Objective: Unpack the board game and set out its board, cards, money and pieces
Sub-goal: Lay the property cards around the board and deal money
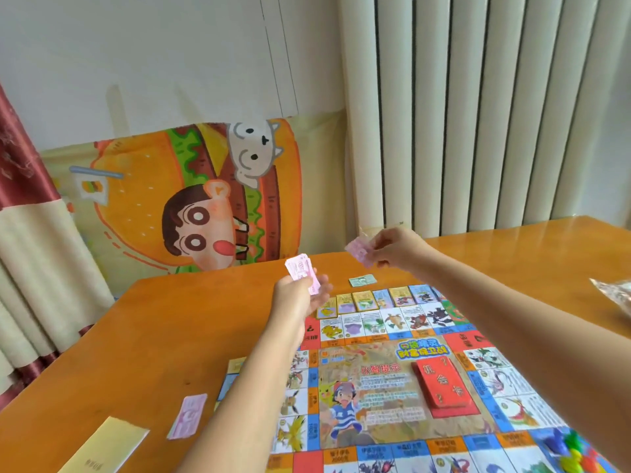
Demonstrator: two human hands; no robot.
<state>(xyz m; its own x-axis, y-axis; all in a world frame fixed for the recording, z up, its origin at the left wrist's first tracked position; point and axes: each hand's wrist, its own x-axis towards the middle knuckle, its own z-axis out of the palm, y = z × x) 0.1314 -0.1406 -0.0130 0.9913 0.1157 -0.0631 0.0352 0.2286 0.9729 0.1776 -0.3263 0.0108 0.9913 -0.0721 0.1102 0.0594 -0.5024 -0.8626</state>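
Left hand (300, 295) and right hand (392, 249) each pinch pink money (302, 273).

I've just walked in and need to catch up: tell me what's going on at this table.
A person is handling play money. The left hand holds a stack of pink notes, and the right hand pinches another pink note above the table. The board lies unfolded with a red card deck on its middle; a green note, a pink pile and coloured pieces are already set out.

The bright board (375, 380) lies open and flat, red cards (444, 387) stacked on it, pink money (187, 416) lying beside it.
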